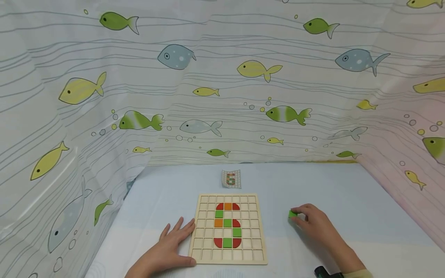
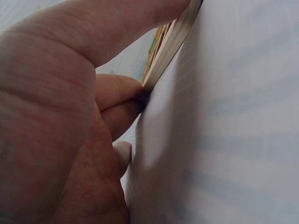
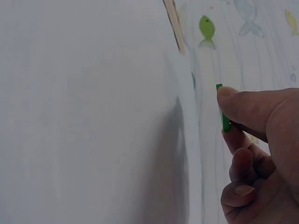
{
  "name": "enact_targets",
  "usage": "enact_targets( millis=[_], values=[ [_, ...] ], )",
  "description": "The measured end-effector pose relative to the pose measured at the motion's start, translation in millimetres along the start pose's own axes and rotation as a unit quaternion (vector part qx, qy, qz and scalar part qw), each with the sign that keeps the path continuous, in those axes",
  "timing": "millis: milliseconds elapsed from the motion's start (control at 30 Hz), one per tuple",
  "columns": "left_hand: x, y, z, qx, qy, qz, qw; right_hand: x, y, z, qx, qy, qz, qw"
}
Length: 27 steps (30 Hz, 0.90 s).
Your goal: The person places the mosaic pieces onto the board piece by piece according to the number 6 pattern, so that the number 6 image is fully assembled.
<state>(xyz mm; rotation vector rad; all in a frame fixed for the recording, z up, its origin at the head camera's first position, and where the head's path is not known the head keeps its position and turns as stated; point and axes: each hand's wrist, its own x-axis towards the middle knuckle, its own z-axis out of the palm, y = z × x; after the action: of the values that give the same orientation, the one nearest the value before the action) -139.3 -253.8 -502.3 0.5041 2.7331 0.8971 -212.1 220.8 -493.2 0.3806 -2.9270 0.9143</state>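
A pale wooden grid board (image 1: 250, 255) lies flat on the table, with red rounded tiles (image 1: 236, 223) and green and orange square tiles (image 1: 227, 206) set in its cells. My left hand (image 1: 170, 245) is at the board's left edge, fingers spread, the thumb touching the near left corner. In the left wrist view, the thumb and fingers lie against the board's side (image 2: 170, 51). To the right of the board, my right hand (image 1: 313, 222) pinches a thin green square tile (image 1: 292, 214) between thumb and fingers. The right wrist view shows that green tile (image 3: 226, 119) edge-on, above the table.
Behind the board lies a small paper card (image 1: 231, 179) printed with a coloured tile pattern on a grid. A white and pale blue cloth (image 1: 156, 193) covers the table. Fish-patterned curtains (image 1: 222, 108) enclose the back and sides.
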Motion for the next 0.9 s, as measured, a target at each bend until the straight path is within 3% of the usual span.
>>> enact_targets(
  millis=[367,900],
  values=[
    [1.1,-0.1,0.2,-0.009,-0.009,-0.006,0.9999,7.4,-39,31,0.016,-0.02,-0.044,0.9987],
    [1.2,0.5,0.6,-0.012,-0.007,-0.007,0.9999,16.0,-86,55,0.036,-0.1,-0.093,0.99]
  ],
)
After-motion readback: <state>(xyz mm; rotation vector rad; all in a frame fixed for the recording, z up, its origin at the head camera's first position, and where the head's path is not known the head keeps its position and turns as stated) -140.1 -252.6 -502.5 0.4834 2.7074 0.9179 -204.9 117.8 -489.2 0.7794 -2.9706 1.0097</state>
